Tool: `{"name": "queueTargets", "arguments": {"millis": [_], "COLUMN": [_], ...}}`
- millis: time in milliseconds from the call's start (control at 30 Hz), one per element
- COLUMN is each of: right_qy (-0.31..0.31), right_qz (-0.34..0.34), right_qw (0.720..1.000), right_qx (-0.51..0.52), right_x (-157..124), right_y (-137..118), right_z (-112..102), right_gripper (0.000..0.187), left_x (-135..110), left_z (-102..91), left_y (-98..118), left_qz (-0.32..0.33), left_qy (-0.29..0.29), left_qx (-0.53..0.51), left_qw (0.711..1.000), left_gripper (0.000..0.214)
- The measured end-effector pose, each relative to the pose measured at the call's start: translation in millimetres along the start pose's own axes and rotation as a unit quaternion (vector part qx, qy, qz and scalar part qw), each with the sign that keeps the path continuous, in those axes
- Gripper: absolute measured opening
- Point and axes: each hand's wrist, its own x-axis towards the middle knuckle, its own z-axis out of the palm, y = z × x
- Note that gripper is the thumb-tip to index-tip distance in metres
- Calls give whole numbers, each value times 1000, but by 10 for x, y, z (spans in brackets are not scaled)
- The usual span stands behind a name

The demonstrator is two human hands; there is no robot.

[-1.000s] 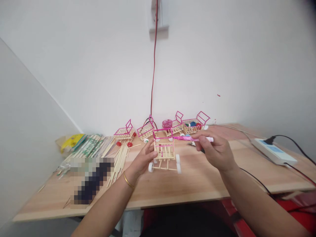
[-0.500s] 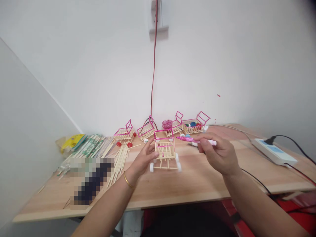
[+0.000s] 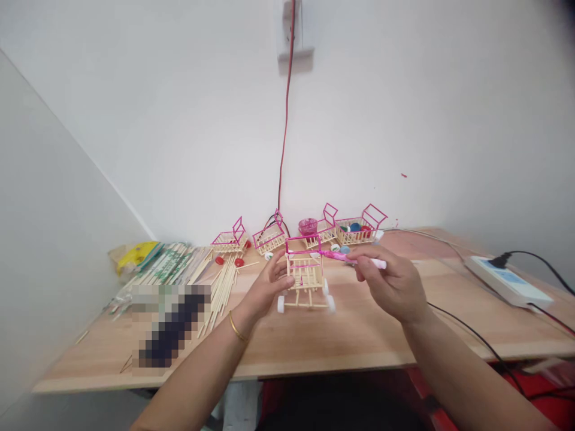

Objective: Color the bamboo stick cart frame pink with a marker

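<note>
Near the middle of the table, a small stick-built cart (image 3: 305,275) with white wheels stands in my left hand (image 3: 271,286), fingers curled on its left side. Its upper handle frame is coloured pink, while the body is bare pale wood. My right hand (image 3: 394,281) pinches a pink-and-white marker pen (image 3: 354,260). The pen lies nearly level, its pink tip at the right upright of the cart's handle frame; contact looks likely but is hard to confirm. A small tub of pink paint (image 3: 308,226) sits behind the cart.
Several similar carts, one (image 3: 362,228) holding coloured caps, line the wall. Loose sticks (image 3: 223,287) and bagged sticks (image 3: 166,266) lie at left, near a blurred-out dark object (image 3: 173,332). A power strip (image 3: 507,281) with cables is at right.
The pen tip has come in leftward to the cart's handle frame, from slightly apart. My left hand keeps its hold on the cart. The whole view has shifted slightly.
</note>
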Motion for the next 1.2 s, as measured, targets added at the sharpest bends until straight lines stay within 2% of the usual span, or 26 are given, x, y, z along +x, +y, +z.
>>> {"name": "queueTargets", "arguments": {"millis": [167, 400, 567, 767, 900, 1067, 1133, 1200], "right_qy": [35, -88, -98, -80, -92, -33, 11, 54], "right_qz": [26, -72, -94, -56, -88, -50, -13, 45], "right_qw": [999, 993, 990, 995, 991, 996, 995, 993], "right_qx": [10, 30, 27, 19, 36, 65, 102, 98], "right_x": [1, 56, 99, 65, 56, -35, -106, -170], "right_y": [-9, -169, -162, -113, -129, -48, -2, 29], "right_z": [3, 251, 359, 337, 373, 342, 343, 387], "right_gripper": [16, 15, 19, 17, 17, 16, 18, 18], "left_x": [1, 5, -12, -13, -17, -15, -11, -4], "left_z": [35, 76, 91, 79, 94, 79, 73, 76], "left_y": [23, 44, 73, 62, 62, 47, 39, 29], "left_qz": [-12, 25, 21, 15, 15, 4, 10, 32], "left_qy": [28, 31, 31, 55, 53, 93, 111, 124], "left_qx": [4, 29, 39, 48, 69, 79, 72, 65], "left_qw": [1000, 999, 999, 997, 996, 993, 991, 990], "left_gripper": [101, 93, 92, 96, 94, 102, 106, 108]}}
